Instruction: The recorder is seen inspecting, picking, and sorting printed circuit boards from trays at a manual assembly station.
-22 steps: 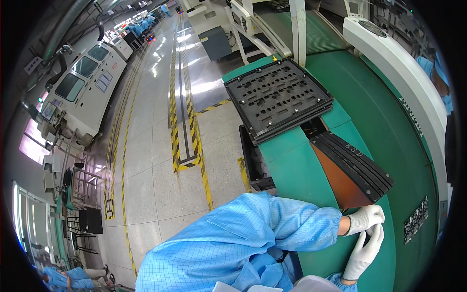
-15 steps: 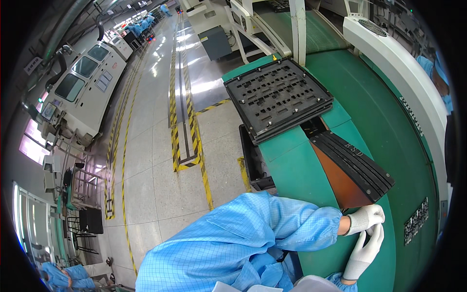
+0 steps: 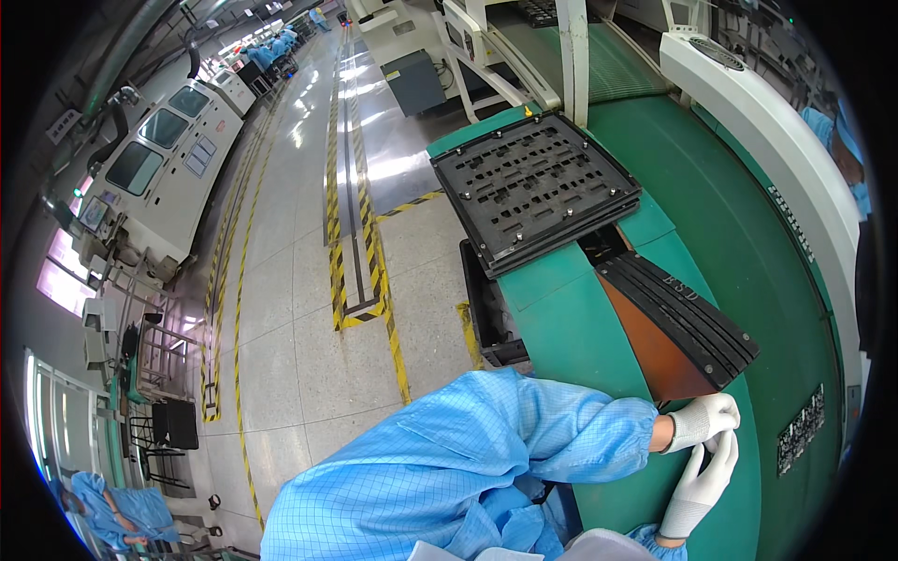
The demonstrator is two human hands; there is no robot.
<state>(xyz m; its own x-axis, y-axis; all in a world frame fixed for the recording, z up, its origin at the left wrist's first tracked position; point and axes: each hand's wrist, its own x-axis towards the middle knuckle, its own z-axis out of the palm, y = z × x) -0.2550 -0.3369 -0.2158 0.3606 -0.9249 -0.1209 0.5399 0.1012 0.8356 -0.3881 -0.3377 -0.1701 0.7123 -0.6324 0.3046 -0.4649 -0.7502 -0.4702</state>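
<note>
White cotton gloves, head view: left hand (image 3: 703, 418) and right hand (image 3: 700, 481), fingers touching, grip contents indiscernible. Just beyond fingers: brown panel (image 3: 652, 346) under black slotted tray (image 3: 683, 318); likely stiff, light; hold by edges. Green tabletop (image 3: 561, 327).

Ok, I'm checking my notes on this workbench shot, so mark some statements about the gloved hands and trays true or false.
1. Both hands wear white gloves: left hand, right hand. True.
2. The perforated black square tray lies on the floor. False: it rests on the green table.
3. The hands are close together. True.
4. The sleeve is red. False: it is light blue.
</note>
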